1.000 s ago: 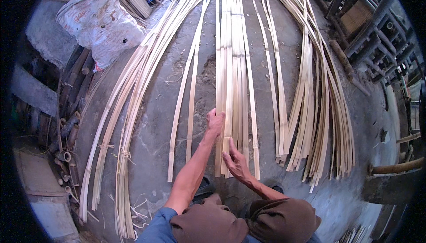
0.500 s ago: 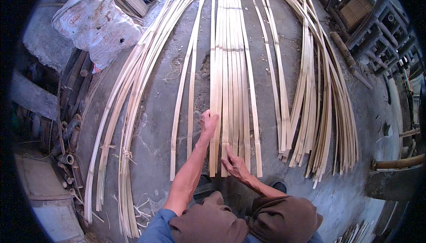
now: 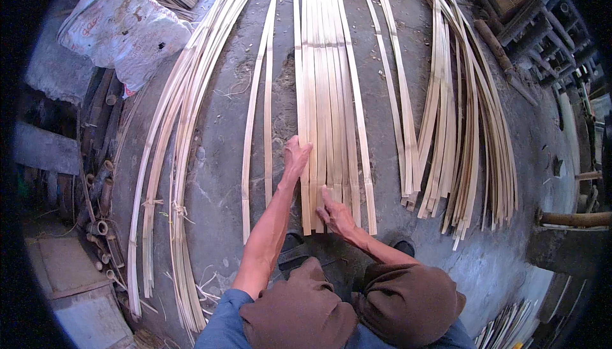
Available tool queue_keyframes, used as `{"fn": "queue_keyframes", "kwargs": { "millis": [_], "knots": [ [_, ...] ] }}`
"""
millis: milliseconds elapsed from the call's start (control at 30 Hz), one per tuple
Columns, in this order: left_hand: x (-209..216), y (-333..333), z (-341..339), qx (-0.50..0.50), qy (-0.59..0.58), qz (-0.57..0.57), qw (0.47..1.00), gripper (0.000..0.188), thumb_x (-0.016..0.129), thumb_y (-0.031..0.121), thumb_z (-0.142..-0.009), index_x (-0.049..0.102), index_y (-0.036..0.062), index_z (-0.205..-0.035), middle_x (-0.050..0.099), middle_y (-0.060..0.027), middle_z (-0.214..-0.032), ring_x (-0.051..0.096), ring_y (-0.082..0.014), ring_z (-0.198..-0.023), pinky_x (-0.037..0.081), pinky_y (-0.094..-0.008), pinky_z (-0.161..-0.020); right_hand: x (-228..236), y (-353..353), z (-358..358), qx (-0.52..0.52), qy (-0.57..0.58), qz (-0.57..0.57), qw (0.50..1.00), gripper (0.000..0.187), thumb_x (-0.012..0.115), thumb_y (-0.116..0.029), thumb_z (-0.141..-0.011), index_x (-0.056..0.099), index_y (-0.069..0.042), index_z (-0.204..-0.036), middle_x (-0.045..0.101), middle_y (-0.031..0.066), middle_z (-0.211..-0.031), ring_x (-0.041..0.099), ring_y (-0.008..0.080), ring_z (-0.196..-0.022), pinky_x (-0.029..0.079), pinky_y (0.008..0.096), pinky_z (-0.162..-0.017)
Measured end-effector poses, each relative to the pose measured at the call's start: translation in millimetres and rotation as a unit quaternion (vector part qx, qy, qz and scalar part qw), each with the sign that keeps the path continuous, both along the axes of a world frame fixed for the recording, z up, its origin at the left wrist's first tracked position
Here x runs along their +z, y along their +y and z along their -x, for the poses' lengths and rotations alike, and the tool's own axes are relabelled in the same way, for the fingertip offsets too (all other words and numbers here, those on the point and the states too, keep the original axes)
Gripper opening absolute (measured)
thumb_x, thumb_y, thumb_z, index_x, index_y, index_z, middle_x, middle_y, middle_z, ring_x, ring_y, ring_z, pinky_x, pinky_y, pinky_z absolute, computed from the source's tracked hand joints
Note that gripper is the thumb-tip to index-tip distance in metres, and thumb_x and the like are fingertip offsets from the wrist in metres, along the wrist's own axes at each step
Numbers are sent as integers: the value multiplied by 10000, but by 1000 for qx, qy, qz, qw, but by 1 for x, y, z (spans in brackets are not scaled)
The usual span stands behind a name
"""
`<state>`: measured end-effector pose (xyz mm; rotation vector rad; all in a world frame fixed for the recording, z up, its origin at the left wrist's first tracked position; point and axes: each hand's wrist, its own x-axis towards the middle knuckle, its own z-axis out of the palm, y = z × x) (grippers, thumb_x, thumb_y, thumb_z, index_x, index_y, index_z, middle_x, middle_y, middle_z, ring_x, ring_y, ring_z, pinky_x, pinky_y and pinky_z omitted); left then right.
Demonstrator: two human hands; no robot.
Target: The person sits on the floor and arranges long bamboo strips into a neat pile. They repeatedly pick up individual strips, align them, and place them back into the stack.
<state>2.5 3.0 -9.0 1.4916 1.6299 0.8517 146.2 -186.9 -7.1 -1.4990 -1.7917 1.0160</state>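
Note:
Long pale bamboo strips lie side by side on the floor in front of me, their near ends by my feet. My left hand is closed on the leftmost strips of this row, partway up. Closer to me, my right hand grips a strip near the row's near end. One of its fingers points away from me along the strip. The undersides of both hands are hidden. A single strip runs close along the row's right side.
Tied bamboo bundles lie to the left, and a thick loose pile to the right. Two separate strips flank the row. A white sack and bamboo poles stand far left; dark wooden frames line the right.
My view has tilted, so the row appears higher in the picture. Both hands stay at the same strips, with little visible change in grip.

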Motion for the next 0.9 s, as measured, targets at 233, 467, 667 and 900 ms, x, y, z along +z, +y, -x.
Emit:
{"fn": "queue_keyframes", "kwargs": {
  "millis": [233,467,667,900],
  "knots": [
    [-2,2,5,-8,35,-15,999,311,691,224,-833,614,-27,-1000,684,-235,-954,673,-400,-914,522,-480,-785,1,-2,0,15,-8,9,1000,791,605,-125,-947,127,-89,-1577,501,256,-629,533,410,-548,448,480,-555],
    [9,-18,2,0,131,-45,990,359,695,245,-874,549,-15,-1073,663,-284,-1000,647,-472,-957,506,-545,-793,52,-9,1,55,13,220,974,711,588,-130,-990,183,-92,-1573,488,132,-606,457,231,-521,429,394,-519],
    [19,-20,1,-26,91,-30,995,371,704,250,-870,538,2,-1089,669,-286,-979,649,-483,-938,510,-548,-777,89,12,-23,20,112,7,993,335,544,-165,-1032,584,-38,-1340,543,85,-677,498,121,-630,452,312,-574],
    [25,-19,-1,-25,122,0,992,386,692,286,-856,538,8,-1075,676,-271,-969,653,-472,-930,505,-548,-787,90,34,-74,-125,-105,-68,984,272,628,-125,-946,644,-31,-1201,638,133,-895,634,290,-838,518,381,-747]
  ]
}}
